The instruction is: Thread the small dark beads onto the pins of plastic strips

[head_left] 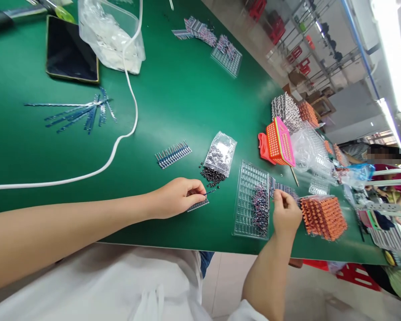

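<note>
My left hand [178, 196] is closed in a pinch on a thin dark blue stick [210, 192], its tip pointing at a loose heap of small black beads [214, 176]. Under those fingers lies a short grey strip of small parts [198, 205]. Spilling the beads is a clear plastic bag [222, 151]. My right hand [286, 214] pinches thumb and forefinger together beside rows of small blue-grey parts [289, 189]; what it holds, if anything, is too small to make out. Between the hands sits a clear compartment tray [245, 196], with a pile of pink and blue parts [261, 209] along its right side.
Another row of parts [173, 154] lies beyond my left hand. A white cable [115, 151] crosses the left side, near blue strips [90, 109], a dark tablet [71, 51] and a plastic tub [140, 49]. Orange stacked trays [324, 218] and a pink-orange basket [279, 142] stand right.
</note>
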A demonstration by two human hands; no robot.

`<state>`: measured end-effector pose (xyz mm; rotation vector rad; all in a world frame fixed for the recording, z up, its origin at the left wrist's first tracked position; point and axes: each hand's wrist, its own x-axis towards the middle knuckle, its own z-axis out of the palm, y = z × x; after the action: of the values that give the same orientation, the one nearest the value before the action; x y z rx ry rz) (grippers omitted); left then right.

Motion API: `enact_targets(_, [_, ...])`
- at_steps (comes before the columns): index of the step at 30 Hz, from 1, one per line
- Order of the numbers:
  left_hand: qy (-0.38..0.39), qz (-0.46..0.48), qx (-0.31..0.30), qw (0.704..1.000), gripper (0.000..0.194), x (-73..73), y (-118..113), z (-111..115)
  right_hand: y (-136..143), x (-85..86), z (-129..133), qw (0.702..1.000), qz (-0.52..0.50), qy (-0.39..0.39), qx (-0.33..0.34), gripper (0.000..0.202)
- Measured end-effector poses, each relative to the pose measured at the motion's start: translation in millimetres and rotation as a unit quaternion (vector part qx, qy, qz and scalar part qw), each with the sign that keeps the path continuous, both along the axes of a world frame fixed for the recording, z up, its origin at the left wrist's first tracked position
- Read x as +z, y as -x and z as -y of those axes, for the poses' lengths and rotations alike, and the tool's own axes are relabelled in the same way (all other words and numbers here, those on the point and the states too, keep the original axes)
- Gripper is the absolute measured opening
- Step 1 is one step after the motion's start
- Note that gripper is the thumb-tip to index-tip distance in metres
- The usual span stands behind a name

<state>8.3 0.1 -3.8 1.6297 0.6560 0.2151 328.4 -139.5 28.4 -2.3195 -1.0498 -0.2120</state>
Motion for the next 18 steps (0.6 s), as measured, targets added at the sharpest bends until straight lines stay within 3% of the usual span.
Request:
enact_targets(3, [0.0, 0.002, 0.005, 1.0, 0.03, -1.8, -1, 0, -31, -5.1, -16, 0.997, 0.023, 0.07, 0.038, 0.053])
enact_targets(6, [0.02, 0.004, 0.016, 1.0, 0.029, -3.1, -2, 0, -30, -10.0, -18, 0.994, 0.033, 0.087, 0.051, 0.052])
enact_targets(9, [0.038, 0.003, 0.034, 0.999, 0.027, -2.8, -3, 0, -4, -12.4, -5, 0.994, 0.065, 0.058, 0.063, 0.048])
enact_targets(14, [0.059, 0.006, 0.049, 0.997, 0.026, -0.3, -4, 1, 66, -15.3, 18, 0.993, 0.054, 0.024, 0.106, 0.033])
enact_targets(18, [0.07, 0.018, 0.073, 0.995, 0.025, -1.0, -4, 2, 112, -28.1, 16, 0.98, -0.021, 0.028, 0.197, 0.023])
